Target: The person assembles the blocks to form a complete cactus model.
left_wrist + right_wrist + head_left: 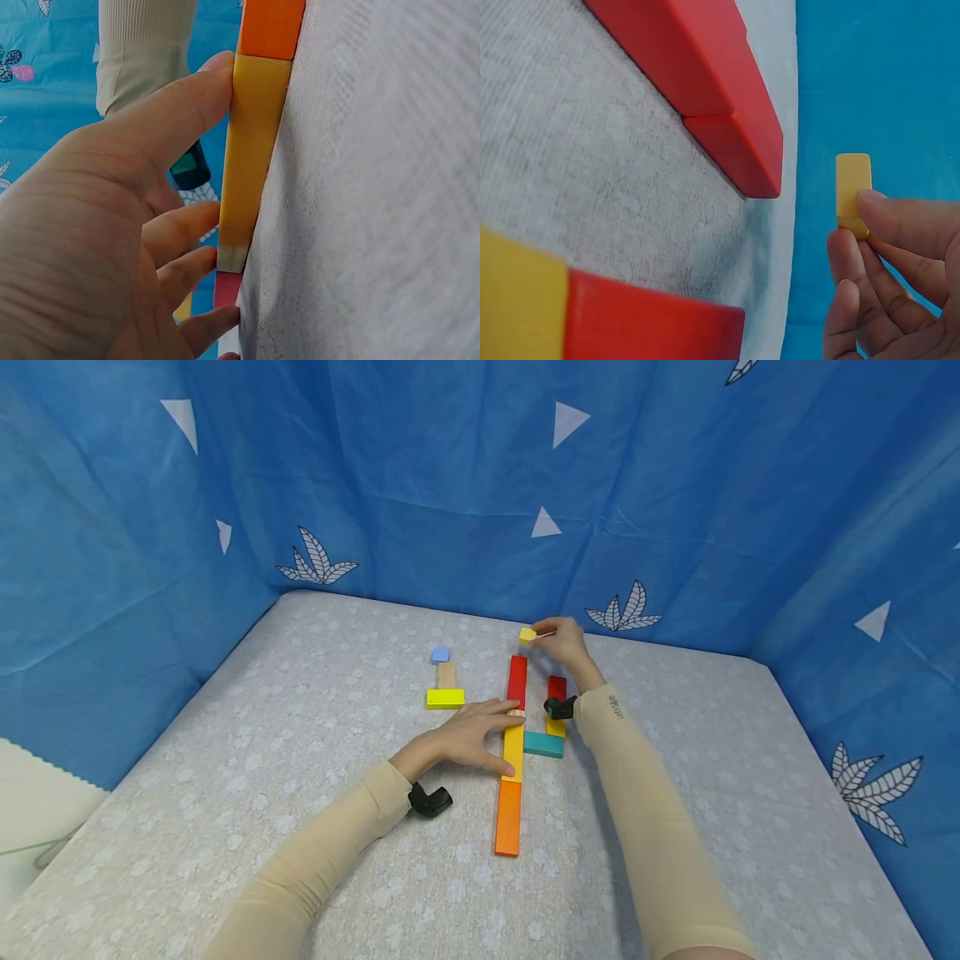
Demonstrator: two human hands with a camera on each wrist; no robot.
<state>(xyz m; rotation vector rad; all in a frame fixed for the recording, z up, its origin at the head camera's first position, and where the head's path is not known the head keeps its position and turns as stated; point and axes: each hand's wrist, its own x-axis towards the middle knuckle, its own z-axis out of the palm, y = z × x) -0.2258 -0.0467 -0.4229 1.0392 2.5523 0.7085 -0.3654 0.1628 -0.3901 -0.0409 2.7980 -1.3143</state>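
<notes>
A line of blocks runs away from me on the table: an orange block point(507, 818), a yellow-orange block point(513, 750), a thin pale wood piece and a red block point(517, 681) at the far end. My left hand point(472, 735) lies over the line's left side, fingers spread and fairly straight, fingertips touching the blocks' edge. Past the red end, my right hand point(562, 642) pinches a small yellow block point(853, 184) between thumb and fingers, raised above the table. In the right wrist view the red blocks point(735, 142) stand apart from that hand.
Right of the line lie a teal block point(543, 744), a yellow block point(556, 727) and a dark red block point(557, 687), partly hidden by the right wrist camera. To the left are a bright yellow block point(446, 699), a wood block point(447, 675) and a blue block point(440, 655). Blue curtains surround the table.
</notes>
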